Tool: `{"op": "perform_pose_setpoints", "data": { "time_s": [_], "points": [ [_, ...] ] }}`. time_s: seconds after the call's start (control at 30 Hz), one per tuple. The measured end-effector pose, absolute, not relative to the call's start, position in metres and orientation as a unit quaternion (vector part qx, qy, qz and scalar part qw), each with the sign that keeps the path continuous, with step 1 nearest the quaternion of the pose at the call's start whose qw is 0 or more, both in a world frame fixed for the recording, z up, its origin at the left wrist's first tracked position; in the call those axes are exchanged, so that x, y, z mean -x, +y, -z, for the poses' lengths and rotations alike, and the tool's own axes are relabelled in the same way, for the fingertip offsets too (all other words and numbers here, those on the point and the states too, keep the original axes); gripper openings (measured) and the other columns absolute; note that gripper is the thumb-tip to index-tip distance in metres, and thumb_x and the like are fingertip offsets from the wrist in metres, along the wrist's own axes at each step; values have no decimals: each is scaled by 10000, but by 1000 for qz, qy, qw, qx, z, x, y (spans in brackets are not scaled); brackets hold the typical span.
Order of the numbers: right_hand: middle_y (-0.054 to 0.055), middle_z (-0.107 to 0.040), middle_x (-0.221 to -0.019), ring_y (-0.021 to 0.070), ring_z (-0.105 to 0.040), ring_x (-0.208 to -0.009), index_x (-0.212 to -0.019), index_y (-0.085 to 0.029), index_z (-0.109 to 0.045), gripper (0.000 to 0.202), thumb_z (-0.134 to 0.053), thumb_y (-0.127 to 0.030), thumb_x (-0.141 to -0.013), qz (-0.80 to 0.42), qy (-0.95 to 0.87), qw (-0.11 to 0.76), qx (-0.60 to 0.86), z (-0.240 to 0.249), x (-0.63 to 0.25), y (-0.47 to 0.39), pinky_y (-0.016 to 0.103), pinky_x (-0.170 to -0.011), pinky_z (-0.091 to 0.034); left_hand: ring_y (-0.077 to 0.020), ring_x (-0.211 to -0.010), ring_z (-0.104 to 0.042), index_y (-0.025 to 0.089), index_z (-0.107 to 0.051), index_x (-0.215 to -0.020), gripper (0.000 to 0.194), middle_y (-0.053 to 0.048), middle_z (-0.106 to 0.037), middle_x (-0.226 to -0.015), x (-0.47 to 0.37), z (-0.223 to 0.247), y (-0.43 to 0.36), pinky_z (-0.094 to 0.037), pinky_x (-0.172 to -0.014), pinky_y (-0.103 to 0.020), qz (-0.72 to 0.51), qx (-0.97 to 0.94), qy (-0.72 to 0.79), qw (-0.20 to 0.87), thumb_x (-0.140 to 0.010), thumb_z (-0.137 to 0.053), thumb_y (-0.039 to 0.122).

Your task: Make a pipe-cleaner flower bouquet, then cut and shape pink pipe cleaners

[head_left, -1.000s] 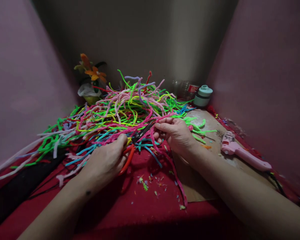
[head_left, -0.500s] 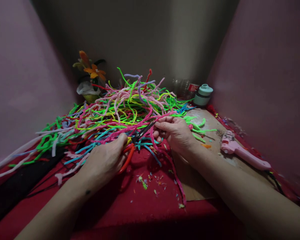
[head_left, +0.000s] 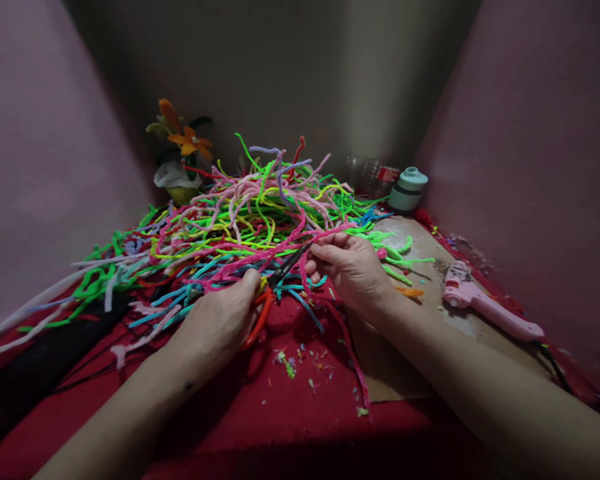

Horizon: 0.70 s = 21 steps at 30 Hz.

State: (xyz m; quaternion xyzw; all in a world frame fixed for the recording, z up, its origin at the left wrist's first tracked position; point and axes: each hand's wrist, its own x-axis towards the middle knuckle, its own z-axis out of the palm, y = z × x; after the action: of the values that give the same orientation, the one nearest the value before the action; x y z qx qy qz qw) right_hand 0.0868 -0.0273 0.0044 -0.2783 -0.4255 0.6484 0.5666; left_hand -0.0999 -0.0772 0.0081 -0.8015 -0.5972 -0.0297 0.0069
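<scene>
My left hand [head_left: 227,310] is closed round the orange handles of a pair of scissors [head_left: 289,265], whose dark blades point up and right. The tips reach the fingers of my right hand [head_left: 345,263], which pinch a hot-pink pipe cleaner [head_left: 353,357]. Its long end hangs down over the red cloth to the edge of the cardboard. Behind both hands rises a tangled heap of pipe cleaners [head_left: 260,220] in green, yellow, pink and blue. What lies right between the blades is hidden by my fingers.
A pink glue gun [head_left: 490,310] rests on a cardboard sheet [head_left: 395,373] at the right. Beyond it stand a mint-coloured bottle [head_left: 409,189] and a clear plastic bottle [head_left: 375,175]. Orange flowers in a pot [head_left: 180,183] are at back left. Fuzz scraps [head_left: 286,365] litter the red cloth [head_left: 260,427].
My left hand and the scissors have shifted slightly to the right and up, towards my right hand. The right hand keeps nearly the same place and pinch.
</scene>
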Motion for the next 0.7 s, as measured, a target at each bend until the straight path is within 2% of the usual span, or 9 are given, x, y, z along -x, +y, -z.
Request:
{"op": "perform_pose_setpoints", "data": {
  "time_s": [0.33,0.7],
  "points": [
    [-11,-612,-552,118,-611,-486,-674,-145,-535,154,-684,-172,-644,-635,-414,585,289,-4,-85,-32,215,-430,-505,-178,-544,-560,215,-360,-825,90,-36,-586,-660,92,-2,-79,-302,-507,-269,48,813,-576,-63,-857,-298,272],
    [-7,-618,-552,113,-614,-492,-686,-156,-522,142,-662,-174,-667,-626,-423,584,296,-2,-83,-33,220,-455,-521,-196,-643,-606,202,-395,-882,123,-58,-617,-728,89,1,-78,-384,-581,-274,55,807,-584,-73,-870,-293,270]
  ]
}}
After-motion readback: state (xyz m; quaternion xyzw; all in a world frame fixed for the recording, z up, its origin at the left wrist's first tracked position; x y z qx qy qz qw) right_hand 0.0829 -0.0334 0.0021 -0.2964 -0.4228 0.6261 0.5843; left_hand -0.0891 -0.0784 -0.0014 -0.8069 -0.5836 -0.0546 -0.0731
